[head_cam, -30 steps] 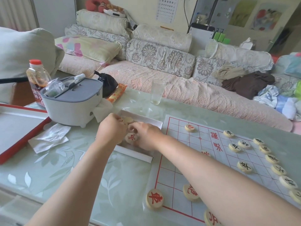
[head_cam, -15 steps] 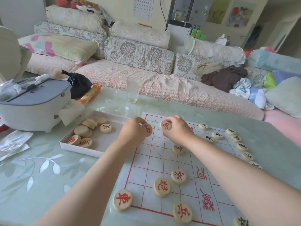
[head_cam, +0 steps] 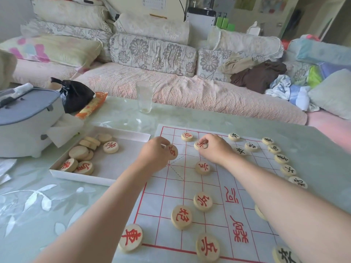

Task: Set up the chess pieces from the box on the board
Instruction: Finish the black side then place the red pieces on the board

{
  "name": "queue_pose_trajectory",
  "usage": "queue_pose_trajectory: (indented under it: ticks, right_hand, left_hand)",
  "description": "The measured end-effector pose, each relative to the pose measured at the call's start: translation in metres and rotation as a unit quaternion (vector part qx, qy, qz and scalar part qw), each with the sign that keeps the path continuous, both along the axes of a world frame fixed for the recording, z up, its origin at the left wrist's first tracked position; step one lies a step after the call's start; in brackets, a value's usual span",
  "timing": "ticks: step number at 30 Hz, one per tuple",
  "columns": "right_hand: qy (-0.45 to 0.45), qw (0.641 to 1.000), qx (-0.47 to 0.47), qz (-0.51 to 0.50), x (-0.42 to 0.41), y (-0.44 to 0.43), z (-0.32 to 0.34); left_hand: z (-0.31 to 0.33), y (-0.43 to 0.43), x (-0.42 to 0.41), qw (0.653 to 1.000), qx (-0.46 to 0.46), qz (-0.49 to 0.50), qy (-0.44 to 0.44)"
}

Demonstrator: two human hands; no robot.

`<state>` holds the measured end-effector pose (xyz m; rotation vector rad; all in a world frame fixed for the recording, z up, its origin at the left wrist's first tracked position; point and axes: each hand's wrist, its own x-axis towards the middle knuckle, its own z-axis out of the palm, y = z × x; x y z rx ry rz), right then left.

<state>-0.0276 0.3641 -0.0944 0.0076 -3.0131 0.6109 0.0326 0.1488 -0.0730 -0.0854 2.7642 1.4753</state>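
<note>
Left grip (head_cam: 154, 156) and right grip (head_cam: 216, 149) each pinch a red piece over the board (head_cam: 171, 186).
Left piece (head_cam: 172, 151) tilts by the left border; right piece (head_cam: 200, 145) is low over the far rows. Spare pieces (head_cam: 78, 152) lie in the box (head_cam: 79, 177) just left, on the tabletop (head_cam: 57, 209).

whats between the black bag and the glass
An orange packet beside the bag, then bare table up to the glass, in the head view.

Left hand (head_cam: 153, 154), right hand (head_cam: 216, 149) each grip 1 piece (head_cam: 171, 151).
</note>
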Motion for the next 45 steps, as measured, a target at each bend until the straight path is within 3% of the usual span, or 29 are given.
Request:
queue_pose_trajectory:
  ticks: [5, 10, 16, 18, 20, 22, 24, 33, 40, 45]
  right_hand:
    - [0.014, 1.000, 0.006, 0.014, 0.007, -0.007, 0.009]
    - [0.004, 0.981, -0.127, 0.145, 0.027, -0.039, 0.026]
    - [0.019, 0.970, -0.148, 0.192, 0.039, -0.061, 0.029]
    - [0.025, 0.972, -0.144, 0.182, 0.035, -0.060, 0.026]
    - [0.027, 0.978, -0.135, 0.157, 0.029, -0.057, 0.024]
    - [0.034, 0.987, -0.106, 0.113, 0.019, -0.050, 0.022]
    - [0.041, 0.994, -0.078, 0.060, 0.007, -0.040, 0.022]
    - [0.031, 0.998, -0.027, -0.056, -0.046, 0.003, 0.007]
    - [0.049, 0.997, -0.010, -0.064, -0.077, -0.003, 0.003]
    - [0.011, 0.999, 0.016, -0.045, -0.086, -0.002, 0.005]
  left_hand:
    - [0.001, 0.003, 0.000, 0.998, 0.057, 0.011, -0.003]
    - [-0.001, 0.004, -0.002, 0.989, 0.139, 0.036, -0.022]
    - [-0.001, 0.002, -0.002, 0.987, 0.155, 0.043, -0.026]
    - [-0.003, 0.000, -0.004, 0.995, 0.093, 0.039, -0.003]
    - [-0.004, -0.005, -0.005, 0.994, -0.089, 0.027, 0.052]
    - [-0.006, -0.014, -0.005, 0.959, -0.259, 0.017, 0.115]
    - [-0.006, -0.022, -0.005, 0.940, -0.321, 0.008, 0.113]
    - [-0.022, -0.033, -0.009, 0.925, -0.370, -0.034, 0.085]
    - [-0.023, -0.036, -0.013, 0.929, -0.357, -0.039, 0.091]
    - [-0.022, -0.035, -0.013, 0.932, -0.349, -0.037, 0.091]
